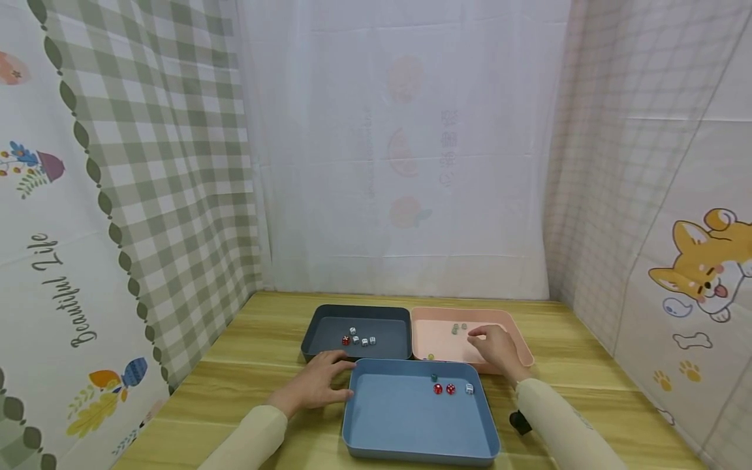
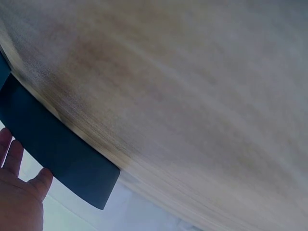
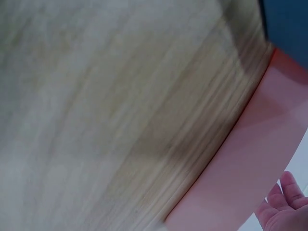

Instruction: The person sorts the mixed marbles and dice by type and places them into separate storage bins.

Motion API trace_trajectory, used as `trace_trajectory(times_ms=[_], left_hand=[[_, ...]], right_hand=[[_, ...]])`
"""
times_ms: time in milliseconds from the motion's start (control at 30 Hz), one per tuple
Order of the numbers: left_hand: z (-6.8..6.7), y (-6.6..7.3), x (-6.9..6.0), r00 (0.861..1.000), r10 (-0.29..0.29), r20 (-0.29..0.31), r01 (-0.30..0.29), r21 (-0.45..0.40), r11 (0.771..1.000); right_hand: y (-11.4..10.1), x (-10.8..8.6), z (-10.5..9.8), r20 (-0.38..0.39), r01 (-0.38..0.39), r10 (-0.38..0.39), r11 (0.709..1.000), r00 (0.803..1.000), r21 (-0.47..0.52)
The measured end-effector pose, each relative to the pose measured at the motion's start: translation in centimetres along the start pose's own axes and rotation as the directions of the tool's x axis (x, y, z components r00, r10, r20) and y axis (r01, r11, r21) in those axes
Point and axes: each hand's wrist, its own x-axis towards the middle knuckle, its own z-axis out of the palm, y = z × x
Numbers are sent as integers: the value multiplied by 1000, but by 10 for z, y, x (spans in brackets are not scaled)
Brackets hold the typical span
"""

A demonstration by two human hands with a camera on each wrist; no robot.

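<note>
My left hand (image 1: 311, 384) has its fingers spread loosely, at the left edge of the blue tray (image 1: 420, 436) and near the dark tray's (image 1: 382, 352) front corner. In the left wrist view, the left hand (image 2: 21, 192) is beside a dark tray wall (image 2: 57, 144). Over the right part of the pink tray (image 1: 425, 320) is my right hand (image 1: 498, 349), fingers bent down; whether anything lies between the fingertips cannot be made out. Pale greenish dice (image 1: 455, 329) are just left of it. The right wrist view shows the right hand (image 3: 286, 211) past the pink wall (image 3: 231, 168).
In the dark tray are several white dice (image 1: 356, 340) and a red die (image 1: 345, 340). The blue tray holds two red dice (image 1: 450, 389), a green die (image 1: 434, 377) and a white die (image 1: 469, 389). A yellow die (image 1: 431, 357) lies in the pink tray. Curtains (image 1: 405, 163) surround the table.
</note>
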Motion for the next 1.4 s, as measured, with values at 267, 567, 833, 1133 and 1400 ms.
trace_trajectory(times_ms=[267, 567, 833, 1133, 1400], left_hand=[[0, 0, 0, 1000, -7, 3, 7, -14, 1000], [0, 1, -1, 1000, -9, 8, 9, -32, 999], [1, -2, 0, 1000, -24, 16, 25, -28, 999], [1, -2, 0, 999, -30, 13, 30, -20, 999], [0, -1, 0, 1000, -26, 12, 26, -18, 999]], right_hand=[[-6, -5, 4, 20, 45, -45, 999, 999, 18], [-14, -20, 12, 10, 154, -154, 988, 988, 30], [-18, -27, 16, 31, 193, -195, 979, 980, 58], [-24, -35, 22, 63, 211, -217, 974, 974, 86], [-27, -43, 32, 81, 231, -241, 967, 967, 109]])
